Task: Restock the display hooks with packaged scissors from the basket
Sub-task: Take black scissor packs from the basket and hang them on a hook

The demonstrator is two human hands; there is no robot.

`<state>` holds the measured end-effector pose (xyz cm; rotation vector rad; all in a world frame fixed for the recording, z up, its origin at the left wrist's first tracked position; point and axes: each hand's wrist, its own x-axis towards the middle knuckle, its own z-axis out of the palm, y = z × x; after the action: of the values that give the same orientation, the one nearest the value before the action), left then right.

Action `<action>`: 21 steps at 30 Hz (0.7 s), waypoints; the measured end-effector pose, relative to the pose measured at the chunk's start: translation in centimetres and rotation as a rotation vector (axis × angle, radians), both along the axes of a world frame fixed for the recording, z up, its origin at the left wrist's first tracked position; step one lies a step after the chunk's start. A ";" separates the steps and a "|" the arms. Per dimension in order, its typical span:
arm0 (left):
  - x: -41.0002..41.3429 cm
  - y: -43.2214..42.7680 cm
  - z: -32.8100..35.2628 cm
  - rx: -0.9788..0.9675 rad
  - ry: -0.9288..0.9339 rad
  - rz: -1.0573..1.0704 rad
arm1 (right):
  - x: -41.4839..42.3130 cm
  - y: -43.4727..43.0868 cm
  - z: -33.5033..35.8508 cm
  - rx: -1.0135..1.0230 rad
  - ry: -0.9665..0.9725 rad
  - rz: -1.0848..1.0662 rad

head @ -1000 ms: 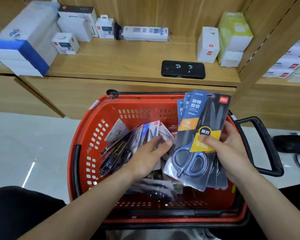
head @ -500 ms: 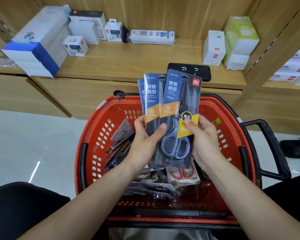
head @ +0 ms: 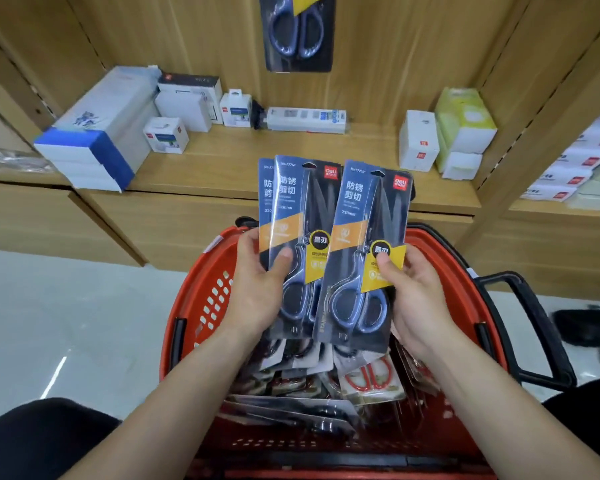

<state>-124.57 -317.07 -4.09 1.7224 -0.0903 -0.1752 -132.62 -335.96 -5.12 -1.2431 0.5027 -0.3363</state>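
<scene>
Lifted above the red plastic basket (head: 201,268), the blue-carded scissors packs (head: 302,209) have split: left hand (head: 257,292) grips two, right hand (head: 416,299) one; next, hook its hang-hole.

Hung scissors pack (head: 297,32) cut off by top edge. Rear pack (head: 266,202) in left hand (head: 257,299) mostly hidden behind front pack (head: 302,209). Pkgs (head: 291,414) in basket (head: 194,296) blurry, part-covered by arms (head: 201,386). Right pack (head: 364,216) fine print unreadable.
</scene>
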 end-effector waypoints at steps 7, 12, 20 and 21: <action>4.3 1.6 5.7 -0.118 -0.121 0.077 | 4.8 0.1 6.6 -0.182 -0.119 0.024; 7.5 3.1 10.6 -0.151 -0.252 0.120 | 9.8 0.8 11.8 -0.311 -0.253 0.049; 10.4 5.0 11.8 -0.195 -0.301 0.188 | 16.0 1.5 17.5 -0.417 -0.396 0.026; 10.6 5.0 11.9 -0.209 -0.291 0.193 | 16.7 1.6 18.2 -0.412 -0.413 0.014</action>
<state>-113.99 -312.04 7.77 1.5278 -0.1501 0.2215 -115.95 -334.38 13.04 -1.5227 0.0668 -0.6915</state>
